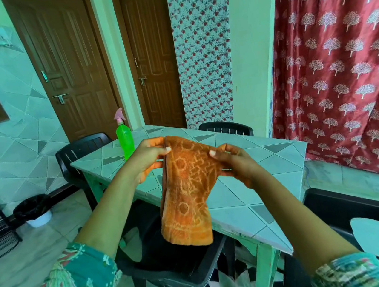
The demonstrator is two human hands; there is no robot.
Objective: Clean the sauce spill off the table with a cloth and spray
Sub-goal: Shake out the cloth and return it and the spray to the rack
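Tiled table (270, 164) shows no sauce that I can spot, though it might be hidden behind the cloth, so I'd guess spraying and wiping are both still to do. Black plastic chair (175, 265) sits between the person and the near table edge, kinda in the way. Orange cloth (187, 191) hangs folded in the air above it. Green spray bottle (125, 139) stands untouched at the table's far left. Left hand (149, 158) and right hand (234, 161) each pinch the cloth's top edge

We lose spray bottle (124, 138) base behind left hand (147, 159); cloth (187, 191), just right of it, hides bench (271, 168) patch from us.
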